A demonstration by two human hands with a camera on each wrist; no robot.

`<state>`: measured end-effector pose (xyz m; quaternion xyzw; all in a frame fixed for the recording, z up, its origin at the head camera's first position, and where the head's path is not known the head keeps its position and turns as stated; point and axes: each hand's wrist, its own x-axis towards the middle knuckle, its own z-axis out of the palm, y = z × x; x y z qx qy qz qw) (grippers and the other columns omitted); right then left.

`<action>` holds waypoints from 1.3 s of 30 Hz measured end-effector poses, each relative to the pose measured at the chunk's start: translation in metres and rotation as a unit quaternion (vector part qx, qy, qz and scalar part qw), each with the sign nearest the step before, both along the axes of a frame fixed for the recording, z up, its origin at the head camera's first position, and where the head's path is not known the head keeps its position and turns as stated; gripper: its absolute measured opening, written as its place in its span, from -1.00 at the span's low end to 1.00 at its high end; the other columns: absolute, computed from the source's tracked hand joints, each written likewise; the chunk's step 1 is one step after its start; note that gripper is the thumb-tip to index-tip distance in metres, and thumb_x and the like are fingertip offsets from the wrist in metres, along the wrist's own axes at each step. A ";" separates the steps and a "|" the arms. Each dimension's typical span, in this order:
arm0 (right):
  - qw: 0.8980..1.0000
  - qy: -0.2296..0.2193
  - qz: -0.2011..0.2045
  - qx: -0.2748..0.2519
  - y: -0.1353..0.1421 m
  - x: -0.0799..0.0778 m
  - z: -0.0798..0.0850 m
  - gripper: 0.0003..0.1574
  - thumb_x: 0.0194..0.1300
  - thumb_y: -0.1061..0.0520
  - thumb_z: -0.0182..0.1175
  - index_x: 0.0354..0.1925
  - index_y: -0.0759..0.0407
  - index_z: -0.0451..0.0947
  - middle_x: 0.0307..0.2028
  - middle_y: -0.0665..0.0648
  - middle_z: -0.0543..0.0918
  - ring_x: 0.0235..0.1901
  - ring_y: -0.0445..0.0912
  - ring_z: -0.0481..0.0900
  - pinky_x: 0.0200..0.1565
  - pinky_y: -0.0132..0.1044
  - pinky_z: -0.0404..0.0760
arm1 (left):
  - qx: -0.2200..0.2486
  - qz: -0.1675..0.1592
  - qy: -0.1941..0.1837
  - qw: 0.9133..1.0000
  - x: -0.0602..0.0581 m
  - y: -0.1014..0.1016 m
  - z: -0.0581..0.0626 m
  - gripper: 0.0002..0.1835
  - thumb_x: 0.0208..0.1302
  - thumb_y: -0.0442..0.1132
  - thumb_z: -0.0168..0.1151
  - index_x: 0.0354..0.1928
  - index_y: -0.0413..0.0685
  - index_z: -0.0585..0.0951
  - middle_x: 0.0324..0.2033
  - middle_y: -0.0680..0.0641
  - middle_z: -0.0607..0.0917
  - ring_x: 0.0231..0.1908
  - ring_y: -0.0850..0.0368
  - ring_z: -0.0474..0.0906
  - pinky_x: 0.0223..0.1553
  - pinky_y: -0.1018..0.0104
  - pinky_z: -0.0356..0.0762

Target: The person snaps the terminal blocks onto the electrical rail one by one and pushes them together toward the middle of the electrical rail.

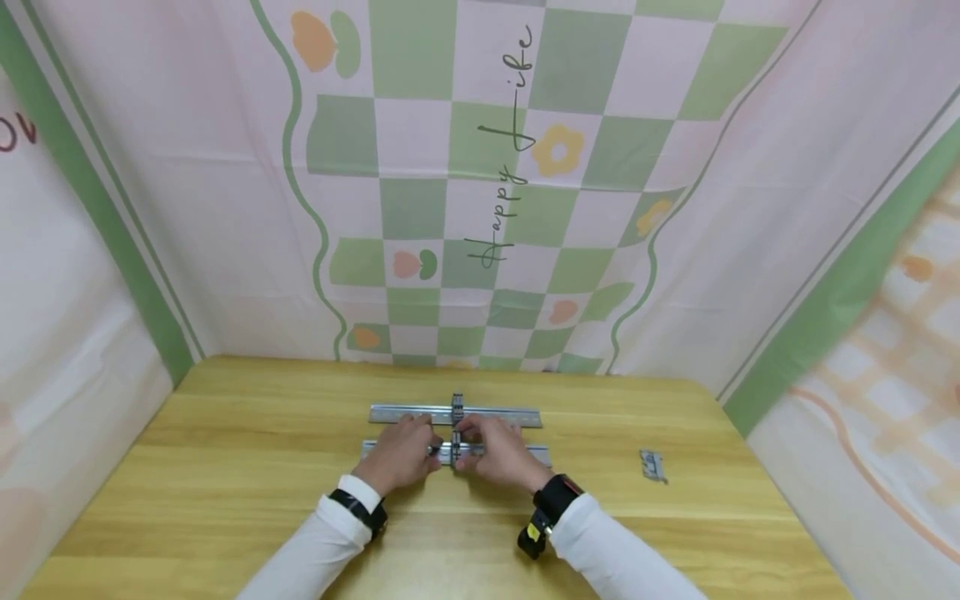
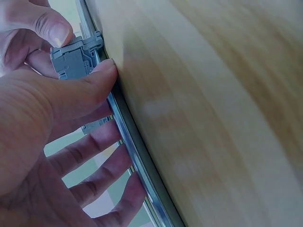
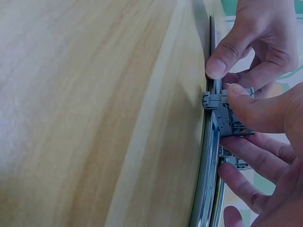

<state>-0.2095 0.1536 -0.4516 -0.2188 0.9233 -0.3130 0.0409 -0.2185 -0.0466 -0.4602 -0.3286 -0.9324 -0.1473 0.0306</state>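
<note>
In the head view, two metal DIN rails lie on the table, one behind the other. My left hand (image 1: 403, 454) grips the near DIN rail (image 1: 542, 455), its thumb along the front edge and its fingers behind, as the left wrist view shows. Close beside it, my right hand (image 1: 504, 454) pinches a grey terminal block (image 3: 222, 111) seated across that rail. The right thumb presses on the block's top part, and the fingers reach behind it. Whether the block is fully clipped on, I cannot tell.
Behind, the far DIN rail (image 1: 502, 417) carries more grey terminal blocks (image 1: 457, 405). A loose grey terminal block (image 1: 652, 465) lies to the right on the wooden table (image 1: 225, 483). A patterned curtain (image 1: 495, 208) hangs at the table's back edge.
</note>
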 end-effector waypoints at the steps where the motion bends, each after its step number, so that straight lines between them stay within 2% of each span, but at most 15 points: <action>1: 1.000 0.001 0.000 0.001 0.000 0.000 0.000 -0.44 -0.04 -0.01 0.37 -0.03 0.02 0.46 -0.18 -0.10 0.61 -0.04 -0.06 0.45 0.04 0.10 0.10 | 0.001 -0.001 0.001 1.000 0.000 0.000 0.000 -0.80 0.01 -0.05 0.33 -0.34 0.04 0.67 -0.38 0.08 0.46 -0.39 0.14 0.32 -0.44 0.32 0.33; 7: 1.000 0.002 0.006 0.007 0.003 0.001 0.000 -0.34 -0.02 -0.05 0.35 0.07 0.03 0.41 -0.09 -0.04 0.59 0.01 -0.02 0.42 0.10 0.13 0.06 | 0.003 -0.004 0.007 1.000 0.000 0.000 0.000 -0.80 0.01 -0.05 0.33 -0.35 0.03 0.67 -0.38 0.07 0.47 -0.39 0.14 0.32 -0.45 0.32 0.33; 12: 1.000 -0.008 0.017 -0.006 0.017 0.001 0.002 -0.25 -0.01 -0.06 0.34 0.14 0.10 0.36 0.02 0.07 0.54 0.05 0.04 0.45 0.13 0.10 0.19 | 0.002 0.002 -0.008 1.000 0.001 0.000 0.000 -0.77 0.03 -0.05 0.32 -0.30 0.02 0.68 -0.35 0.07 0.48 -0.37 0.14 0.33 -0.42 0.33 0.34; 15: 1.000 0.012 0.007 0.008 0.032 0.000 0.008 -0.26 -0.02 -0.06 0.35 0.12 0.13 0.38 0.00 0.09 0.56 0.02 0.05 0.45 0.11 0.07 0.17 | 0.002 0.005 -0.012 1.000 0.001 0.001 0.001 -0.74 0.03 -0.04 0.32 -0.27 0.01 0.68 -0.32 0.05 0.50 -0.35 0.13 0.35 -0.40 0.31 0.37; 18: 0.998 0.039 -0.019 0.044 0.051 0.000 0.014 -0.25 -0.08 -0.08 0.37 0.09 0.12 0.42 -0.06 0.06 0.59 -0.03 0.01 0.45 0.06 0.03 0.11 | 0.002 0.009 -0.016 1.000 0.001 0.000 0.002 -0.72 0.03 -0.03 0.32 -0.24 0.01 0.68 -0.29 0.04 0.52 -0.34 0.13 0.36 -0.39 0.31 0.39; 22: 0.990 0.067 -0.061 0.109 0.084 0.000 0.019 -0.23 -0.14 -0.13 0.39 0.05 0.11 0.46 -0.11 0.02 0.61 -0.08 -0.03 0.45 0.01 0.03 0.08 | 0.002 0.011 -0.018 1.000 0.002 0.000 0.002 -0.72 0.03 -0.02 0.31 -0.24 0.02 0.68 -0.27 0.03 0.52 -0.32 0.13 0.36 -0.37 0.31 0.39; 26: 0.979 0.072 -0.091 0.170 0.124 0.003 0.023 -0.20 -0.18 -0.13 0.41 0.05 0.13 0.47 -0.08 0.07 0.59 -0.06 0.04 0.44 0.00 0.09 0.07 | 0.005 0.011 -0.025 1.000 0.002 -0.001 0.002 -0.73 0.03 -0.01 0.31 -0.25 0.02 0.67 -0.22 0.01 0.54 -0.30 0.12 0.36 -0.35 0.29 0.40; 33: 0.959 0.020 -0.104 0.264 0.184 0.017 0.035 0.00 -0.28 -0.18 0.43 0.12 0.22 0.40 -0.05 0.19 0.57 -0.06 0.17 0.42 -0.05 0.20 0.05 | 0.006 0.019 -0.031 0.999 0.001 -0.001 0.000 -0.71 0.04 -0.01 0.31 -0.22 0.02 0.67 -0.16 -0.02 0.55 -0.25 0.10 0.37 -0.31 0.26 0.41; 39: 0.949 0.002 -0.101 0.298 0.212 0.026 0.038 0.03 -0.36 -0.13 0.46 0.11 0.24 0.41 -0.09 0.20 0.58 -0.13 0.15 0.43 -0.13 0.18 0.09 | 0.008 0.023 -0.037 0.999 0.000 0.000 -0.001 -0.68 0.02 0.00 0.32 -0.20 0.02 0.67 -0.20 0.00 0.53 -0.27 0.11 0.37 -0.33 0.28 0.41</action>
